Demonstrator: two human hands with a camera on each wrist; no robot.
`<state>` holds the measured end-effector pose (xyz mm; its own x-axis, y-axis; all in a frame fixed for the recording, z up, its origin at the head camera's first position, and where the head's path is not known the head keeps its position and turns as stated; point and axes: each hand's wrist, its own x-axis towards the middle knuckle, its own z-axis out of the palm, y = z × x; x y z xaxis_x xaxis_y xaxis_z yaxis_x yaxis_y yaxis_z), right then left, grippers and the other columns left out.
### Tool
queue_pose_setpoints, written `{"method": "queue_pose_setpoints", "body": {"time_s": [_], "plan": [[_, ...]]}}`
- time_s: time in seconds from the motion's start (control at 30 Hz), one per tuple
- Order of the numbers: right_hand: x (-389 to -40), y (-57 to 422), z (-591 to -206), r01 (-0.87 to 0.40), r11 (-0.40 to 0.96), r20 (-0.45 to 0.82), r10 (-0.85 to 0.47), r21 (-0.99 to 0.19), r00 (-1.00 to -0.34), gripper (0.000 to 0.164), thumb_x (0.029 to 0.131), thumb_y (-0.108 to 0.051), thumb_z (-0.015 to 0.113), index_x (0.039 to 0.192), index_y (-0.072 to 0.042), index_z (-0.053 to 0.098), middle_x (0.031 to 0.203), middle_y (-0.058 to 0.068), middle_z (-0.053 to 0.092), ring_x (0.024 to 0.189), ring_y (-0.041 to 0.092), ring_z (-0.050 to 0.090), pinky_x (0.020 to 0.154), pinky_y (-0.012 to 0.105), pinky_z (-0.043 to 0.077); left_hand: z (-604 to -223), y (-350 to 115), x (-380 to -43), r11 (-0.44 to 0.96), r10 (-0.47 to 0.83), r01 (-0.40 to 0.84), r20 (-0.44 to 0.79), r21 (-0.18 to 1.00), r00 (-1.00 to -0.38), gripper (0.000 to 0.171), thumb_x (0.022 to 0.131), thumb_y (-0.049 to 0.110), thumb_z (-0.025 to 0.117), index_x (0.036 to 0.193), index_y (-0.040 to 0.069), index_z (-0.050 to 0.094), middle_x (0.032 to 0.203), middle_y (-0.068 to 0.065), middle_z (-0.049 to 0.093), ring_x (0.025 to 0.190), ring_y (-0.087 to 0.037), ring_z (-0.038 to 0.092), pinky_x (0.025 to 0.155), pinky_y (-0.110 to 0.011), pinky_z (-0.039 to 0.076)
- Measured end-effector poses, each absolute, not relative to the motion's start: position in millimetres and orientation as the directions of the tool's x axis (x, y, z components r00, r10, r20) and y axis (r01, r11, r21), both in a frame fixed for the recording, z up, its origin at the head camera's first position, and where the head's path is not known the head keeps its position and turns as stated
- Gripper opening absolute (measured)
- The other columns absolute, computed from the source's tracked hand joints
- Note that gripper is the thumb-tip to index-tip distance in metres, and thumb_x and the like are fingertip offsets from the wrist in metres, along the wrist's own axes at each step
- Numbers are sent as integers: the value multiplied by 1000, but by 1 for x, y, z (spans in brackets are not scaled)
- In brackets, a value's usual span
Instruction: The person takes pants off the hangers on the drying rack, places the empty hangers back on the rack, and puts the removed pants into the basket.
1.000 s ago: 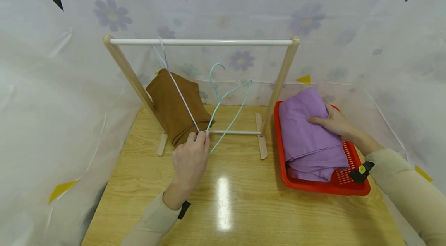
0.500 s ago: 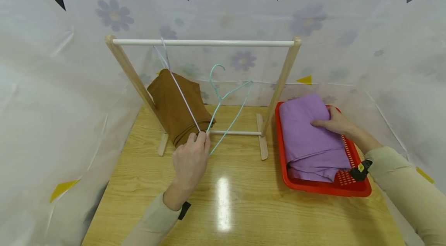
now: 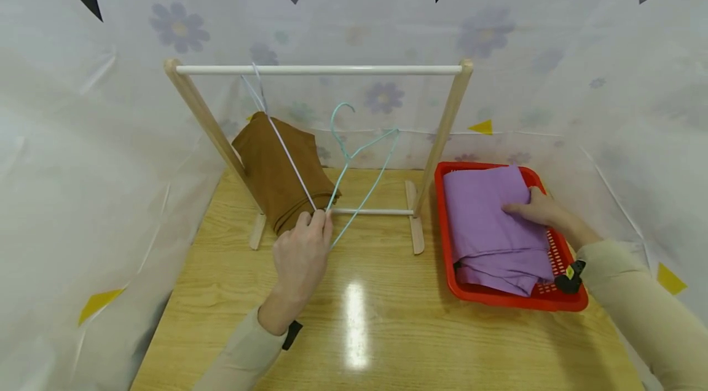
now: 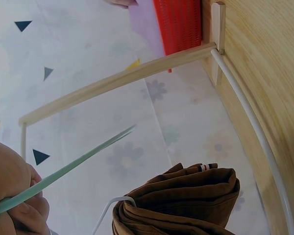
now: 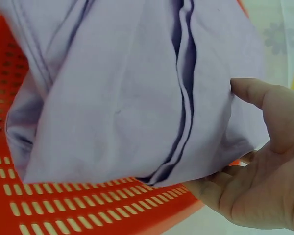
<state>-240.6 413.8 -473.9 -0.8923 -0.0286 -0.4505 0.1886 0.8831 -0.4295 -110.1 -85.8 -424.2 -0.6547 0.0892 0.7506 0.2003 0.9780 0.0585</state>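
Observation:
My left hand (image 3: 301,256) grips a light blue clothes hanger (image 3: 367,194) by one end, its hook pointing up. A lilac hanger (image 3: 291,160) hooked over the rack's top bar slants down to the same hand's knuckles. Over that lilac hanger drapes a folded brown garment (image 3: 282,169), its layered edges (image 4: 186,200) showing in the left wrist view. On the right, a folded purple garment (image 3: 487,213) lies in the red basket (image 3: 459,294). My right hand (image 3: 536,206) holds its right edge, thumb on top (image 5: 250,90) and fingers curled underneath.
A small clothes rack with a white top bar (image 3: 354,70) and wooden side posts (image 3: 450,120) stands at the back of the wooden table (image 3: 387,329). Its foot (image 3: 416,225) sits close left of the basket. Flower-patterned white sheeting (image 3: 553,28) surrounds the table.
The purple garment has come down flatter into the basket, uncovering its back rim. My right hand has moved down and slightly right with it. The left hand and hangers stay put.

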Motion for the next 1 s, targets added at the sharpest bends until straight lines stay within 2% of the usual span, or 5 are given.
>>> {"method": "queue_pose_setpoints", "body": {"time_s": [0.37, 0.67, 0.83, 0.9, 1.0], "plan": [[-236, 417, -492, 242, 872, -527, -22, -426, -849, 116, 89, -64, 52, 142, 23, -2, 140, 47, 22, 118, 54, 43, 93, 60, 48, -424, -88, -111, 978, 93, 202, 751, 54, -654, 35, 95, 25, 62, 66, 11, 47, 52, 1, 39, 37, -5, 15, 37, -19, 12], [-234, 412, -494, 301, 842, -568, -8, -448, -823, 109, 89, -59, 57, 141, 20, 3, 133, 43, 28, 109, 50, 51, 66, 46, 59, -424, -89, -110, 976, 98, 208, 742, 57, -663, 37, 96, 25, 59, 65, 12, 46, 52, 2, 37, 37, -5, 14, 38, -18, 11], [-238, 406, -487, 204, 889, -495, -29, -410, -868, 106, 89, -56, 59, 142, 20, 6, 120, 37, 42, 79, 35, 57, 58, 38, 55, -423, -89, -111, 975, 102, 214, 741, 57, -664, 36, 98, 26, 57, 66, 12, 47, 52, 2, 37, 37, -5, 14, 38, -19, 11], [-240, 403, -482, 125, 917, -428, -54, -379, -902, 103, 89, -56, 59, 141, 19, 13, 116, 36, 47, 77, 35, 58, 65, 44, 54, -423, -89, -111, 976, 102, 212, 736, 57, -669, 36, 98, 26, 57, 66, 12, 48, 52, 2, 37, 37, -5, 14, 38, -18, 11], [-245, 396, -473, 29, 935, -354, -105, -353, -929, 100, 88, -59, 59, 140, 16, 18, 122, 39, 49, 99, 46, 56, 86, 58, 50, -423, -88, -110, 977, 102, 208, 730, 56, -676, 35, 98, 26, 57, 66, 13, 49, 52, 2, 36, 38, -5, 13, 38, -18, 10]]}}
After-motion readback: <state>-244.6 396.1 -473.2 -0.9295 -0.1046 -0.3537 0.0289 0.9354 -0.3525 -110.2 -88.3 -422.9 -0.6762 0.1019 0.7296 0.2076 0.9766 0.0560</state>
